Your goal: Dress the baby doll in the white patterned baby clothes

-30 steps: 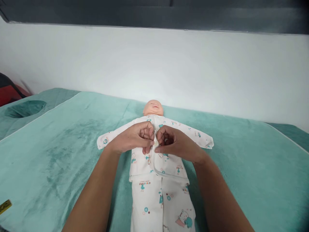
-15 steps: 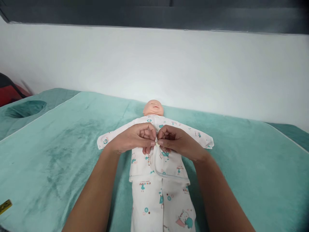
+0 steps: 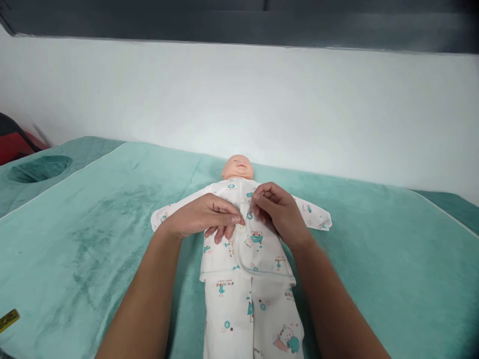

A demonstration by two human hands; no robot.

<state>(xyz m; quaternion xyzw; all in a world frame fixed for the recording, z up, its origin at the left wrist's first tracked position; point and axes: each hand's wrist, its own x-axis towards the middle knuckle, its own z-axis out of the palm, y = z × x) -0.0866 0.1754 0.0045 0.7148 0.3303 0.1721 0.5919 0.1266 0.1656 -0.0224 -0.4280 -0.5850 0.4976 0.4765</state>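
Observation:
A doll [image 3: 238, 167] lies face up, dressed in a white printed long-sleeved shirt [image 3: 262, 254] and matching trousers [image 3: 232, 319]. On the shirt's chest rests my left hand [image 3: 209, 217], fingers stretched out and apart, its index fingertip at the front edge. Just below that fingertip shows a small pale fastener [image 3: 240, 227], and another fastener [image 3: 243, 200] sits higher on the front. My right hand [image 3: 277, 207] hovers over the other side of the chest. Its fingers are curled in with thumb near index, and I see nothing held there.
A green plush cover [image 3: 101, 239] spreads under the doll. Behind it rises a white wall [image 3: 239, 99] with a dark panel [image 3: 239, 22] above. At left are a round hollow [image 3: 41, 168], a red and black object [image 3: 15, 144] and a yellow strip [image 3: 8, 319].
Both hands were pinching together at the shirt's front fastener. My right hand has moved up and right, off the fastener. My left fingers have straightened and stay near it.

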